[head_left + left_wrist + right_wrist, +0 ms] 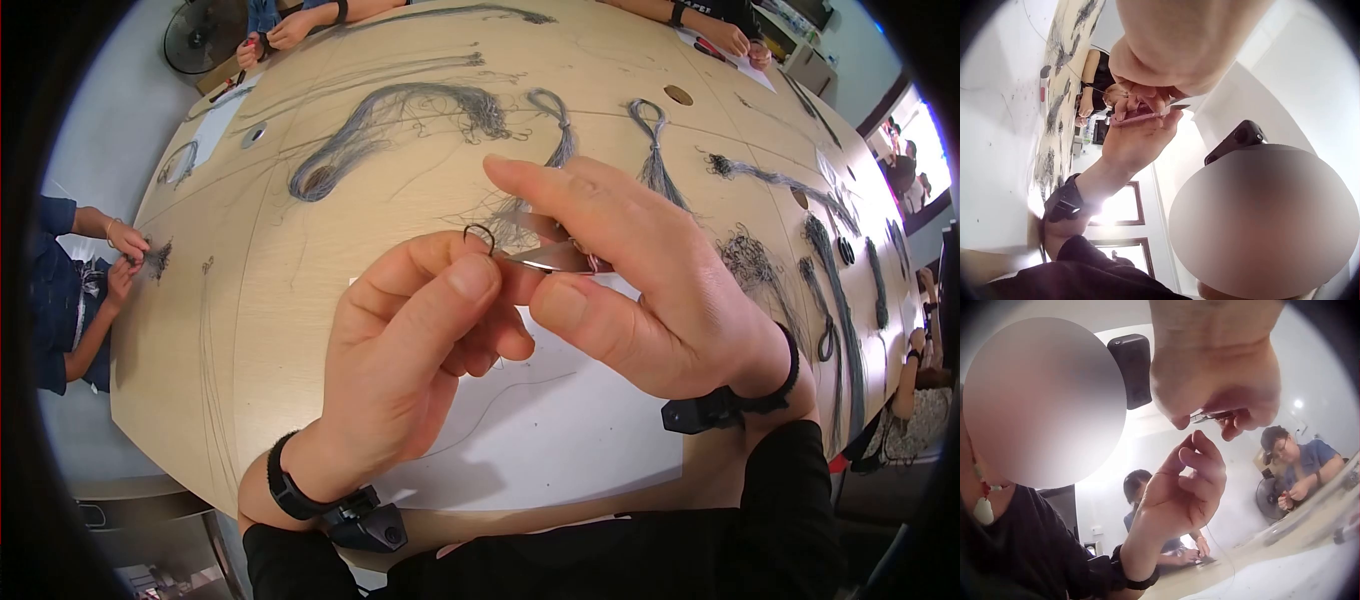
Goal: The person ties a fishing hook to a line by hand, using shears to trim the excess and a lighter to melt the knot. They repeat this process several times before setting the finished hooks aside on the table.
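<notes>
My left hand (410, 335) pinches a dark fish hook (479, 231) between thumb and forefinger, its bend standing up above the fingertips. A thin line (490, 405) trails below this hand across a white sheet of paper. In my right hand (660, 280) I hold small thread snips (545, 263), their blades pointing left, right at the left fingertips by the hook. The pink handle (1138, 117) of the snips shows inside the right palm in the left wrist view. From the right wrist, the metal blades (1200, 417) appear above the left hand (1185, 487).
White paper (570, 440) lies on the wooden table under my hands. Beyond it are bundles of grey line with hooks (400, 100), looped hanks (655, 140) and more bundles (840, 300) at right. Other people's hands (125, 255) work around the table edge.
</notes>
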Demonstrator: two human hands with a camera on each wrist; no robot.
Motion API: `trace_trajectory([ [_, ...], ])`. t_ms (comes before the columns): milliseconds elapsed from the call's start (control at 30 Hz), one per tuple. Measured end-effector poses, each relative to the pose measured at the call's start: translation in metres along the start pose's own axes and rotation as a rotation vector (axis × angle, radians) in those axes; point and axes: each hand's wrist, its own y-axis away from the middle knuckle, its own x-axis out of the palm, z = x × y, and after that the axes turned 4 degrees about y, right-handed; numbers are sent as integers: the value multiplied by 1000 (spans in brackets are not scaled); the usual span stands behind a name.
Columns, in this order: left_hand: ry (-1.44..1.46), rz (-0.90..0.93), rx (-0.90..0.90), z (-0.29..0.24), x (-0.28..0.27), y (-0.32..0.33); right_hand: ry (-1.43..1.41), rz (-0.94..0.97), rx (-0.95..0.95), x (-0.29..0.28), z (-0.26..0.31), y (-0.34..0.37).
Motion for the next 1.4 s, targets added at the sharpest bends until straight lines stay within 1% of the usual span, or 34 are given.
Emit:
trace_trajectory([
  [233,-12,5,-13,1,0,1,31,-3,-4,2,2,0],
  [467,18,-46,-53,3,1,1,71,-19,7,4,2,1],
  [533,24,-58,-65,4,2,1,98,-55,-40,6,1,1],
  [633,17,-77,-51,4,1,1,122,-54,-37,6,1,1],
  [800,-46,-20,-11,3,-3,-1,163,-52,-45,4,1,0],
  [933,-30,-28,5,5,-4,-1,214,-45,-55,3,2,0],
  [1067,-33,14,44,6,-5,-2,219,-43,-66,3,2,1],
  [1233,-51,5,79,5,-4,-1,204,-35,15,3,7,1],
  [1400,-57,24,111,6,-4,-1,195,-37,25,3,9,1],
])
